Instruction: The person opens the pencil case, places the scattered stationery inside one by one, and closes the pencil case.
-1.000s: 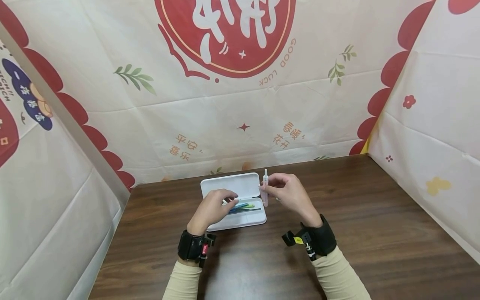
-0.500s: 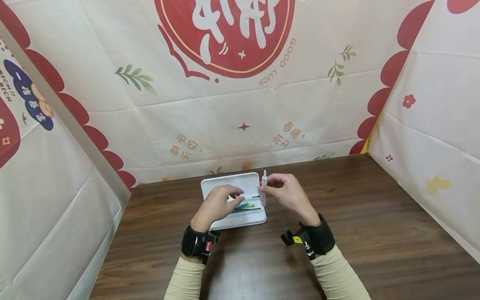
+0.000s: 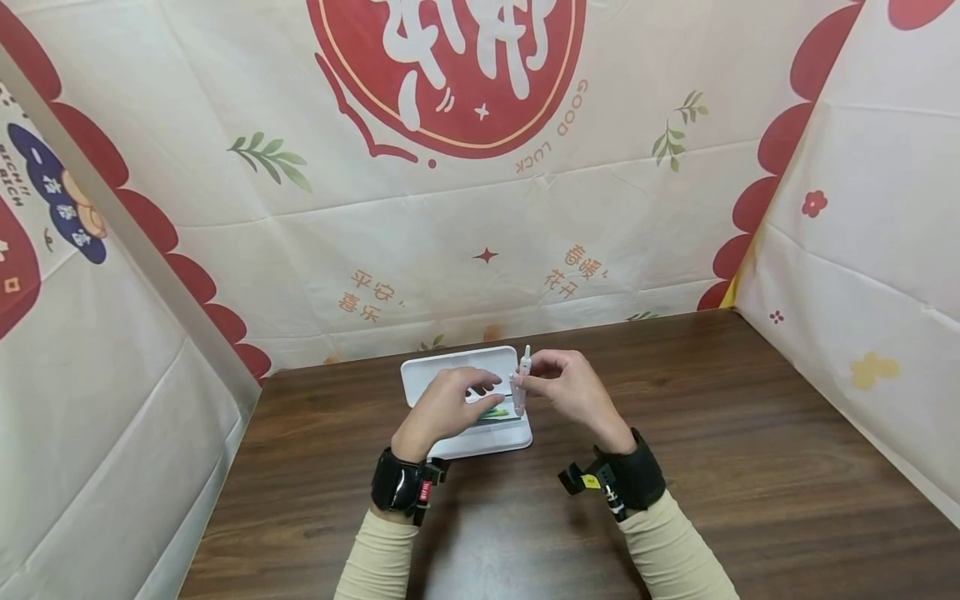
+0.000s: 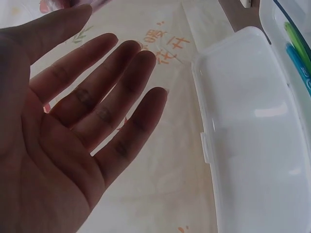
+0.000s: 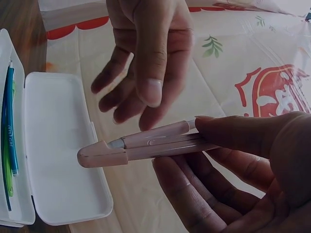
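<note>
My right hand (image 3: 579, 393) pinches a slim pink drawing compass (image 5: 167, 145) between thumb and fingers. In the right wrist view its two legs lie folded together, with a pink cap over the tips. The head view has the compass upright, small knob on top, at the right end of a white pencil case (image 3: 491, 439). My left hand (image 3: 442, 408) hovers over that case with spread, slightly bent fingers and nothing in them. In the right wrist view its fingertips come close above the compass.
The case's lid (image 4: 252, 126) is flipped back toward the wall. Inside the case lie a blue pen (image 5: 11, 121) and a green pen (image 4: 295, 39). A brown wooden table (image 3: 495, 533) carries everything, with a printed cloth (image 3: 420, 217) hung behind it.
My left hand has moved right and slightly up over the case, toward the compass. My right hand has shifted a little left with the compass, which now overlaps the case's right end.
</note>
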`<action>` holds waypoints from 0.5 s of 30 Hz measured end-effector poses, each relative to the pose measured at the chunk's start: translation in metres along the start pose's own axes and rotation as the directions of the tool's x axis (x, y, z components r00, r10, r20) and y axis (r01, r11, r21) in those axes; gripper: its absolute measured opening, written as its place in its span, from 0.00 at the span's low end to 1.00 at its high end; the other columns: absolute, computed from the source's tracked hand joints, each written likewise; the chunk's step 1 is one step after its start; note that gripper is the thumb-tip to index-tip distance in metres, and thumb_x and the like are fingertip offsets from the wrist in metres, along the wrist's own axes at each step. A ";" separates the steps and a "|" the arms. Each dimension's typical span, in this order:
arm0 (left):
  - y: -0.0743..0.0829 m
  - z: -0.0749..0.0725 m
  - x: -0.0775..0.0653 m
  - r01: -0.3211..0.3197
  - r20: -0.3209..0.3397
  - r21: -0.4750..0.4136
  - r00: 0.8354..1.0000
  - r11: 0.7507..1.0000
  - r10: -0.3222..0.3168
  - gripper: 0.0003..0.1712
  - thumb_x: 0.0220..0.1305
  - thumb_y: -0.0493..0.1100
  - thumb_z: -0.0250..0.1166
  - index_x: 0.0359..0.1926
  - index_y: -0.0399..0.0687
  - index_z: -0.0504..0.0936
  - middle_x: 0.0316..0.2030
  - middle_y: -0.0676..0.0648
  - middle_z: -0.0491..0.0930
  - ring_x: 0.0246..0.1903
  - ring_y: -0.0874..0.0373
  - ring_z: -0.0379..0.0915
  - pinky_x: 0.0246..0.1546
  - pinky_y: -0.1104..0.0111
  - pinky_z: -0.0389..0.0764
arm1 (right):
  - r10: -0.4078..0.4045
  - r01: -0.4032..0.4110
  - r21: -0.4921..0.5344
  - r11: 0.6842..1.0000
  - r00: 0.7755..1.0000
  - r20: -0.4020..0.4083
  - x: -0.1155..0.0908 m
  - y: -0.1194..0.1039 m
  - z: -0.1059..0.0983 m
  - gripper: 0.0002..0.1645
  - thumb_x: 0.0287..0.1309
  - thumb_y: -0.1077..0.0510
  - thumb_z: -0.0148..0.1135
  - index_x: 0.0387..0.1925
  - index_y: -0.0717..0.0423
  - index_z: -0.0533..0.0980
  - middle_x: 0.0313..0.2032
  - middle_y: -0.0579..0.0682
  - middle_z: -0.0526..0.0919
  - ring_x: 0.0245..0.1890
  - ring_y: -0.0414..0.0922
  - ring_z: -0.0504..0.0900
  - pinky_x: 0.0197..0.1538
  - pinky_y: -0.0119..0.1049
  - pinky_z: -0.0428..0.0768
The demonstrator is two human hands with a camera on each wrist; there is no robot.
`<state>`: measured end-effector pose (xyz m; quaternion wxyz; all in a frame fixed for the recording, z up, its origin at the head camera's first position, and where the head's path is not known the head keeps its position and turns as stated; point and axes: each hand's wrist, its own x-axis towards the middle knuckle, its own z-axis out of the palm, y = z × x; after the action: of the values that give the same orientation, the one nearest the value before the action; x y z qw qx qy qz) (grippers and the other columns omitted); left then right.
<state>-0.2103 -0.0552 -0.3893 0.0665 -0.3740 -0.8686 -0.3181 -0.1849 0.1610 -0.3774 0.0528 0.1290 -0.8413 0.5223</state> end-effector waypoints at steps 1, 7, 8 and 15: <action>0.001 0.000 0.001 -0.001 0.004 -0.006 1.000 1.000 0.001 0.14 0.64 0.43 0.69 0.48 0.41 0.86 0.41 0.46 0.87 0.38 0.55 0.83 0.42 0.60 0.83 | 0.000 0.000 -0.004 1.000 1.000 0.001 0.000 0.000 0.000 0.06 0.57 0.59 0.72 0.34 0.58 0.83 0.31 0.51 0.85 0.30 0.44 0.80 0.34 0.33 0.79; 0.005 0.001 0.006 -0.022 0.010 -0.029 1.000 0.999 0.023 0.12 0.64 0.43 0.69 0.46 0.44 0.86 0.40 0.47 0.87 0.36 0.57 0.83 0.42 0.58 0.83 | -0.014 0.014 0.010 1.000 1.000 0.010 0.000 -0.001 0.002 0.07 0.56 0.60 0.72 0.34 0.59 0.82 0.31 0.52 0.84 0.30 0.44 0.81 0.35 0.33 0.81; 0.005 0.002 0.006 -0.029 0.009 -0.034 1.000 0.999 0.030 0.11 0.64 0.43 0.69 0.46 0.45 0.87 0.40 0.48 0.87 0.36 0.57 0.83 0.41 0.58 0.83 | -0.016 0.016 0.016 1.000 1.000 0.014 -0.001 -0.001 0.003 0.07 0.56 0.60 0.72 0.34 0.59 0.82 0.31 0.52 0.84 0.31 0.44 0.82 0.35 0.33 0.81; 0.007 0.006 0.009 -0.032 0.012 -0.051 0.999 0.998 0.033 0.09 0.63 0.41 0.69 0.45 0.47 0.87 0.35 0.52 0.87 0.33 0.63 0.81 0.39 0.61 0.83 | -0.034 0.033 0.041 0.999 0.999 0.023 -0.002 -0.002 0.005 0.06 0.55 0.62 0.72 0.34 0.59 0.82 0.33 0.53 0.85 0.33 0.44 0.83 0.36 0.32 0.81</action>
<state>-0.2115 -0.0424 -0.3870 0.0564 -0.3919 -0.8545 -0.3364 -0.1825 0.1559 -0.3782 0.0489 0.1507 -0.8287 0.5368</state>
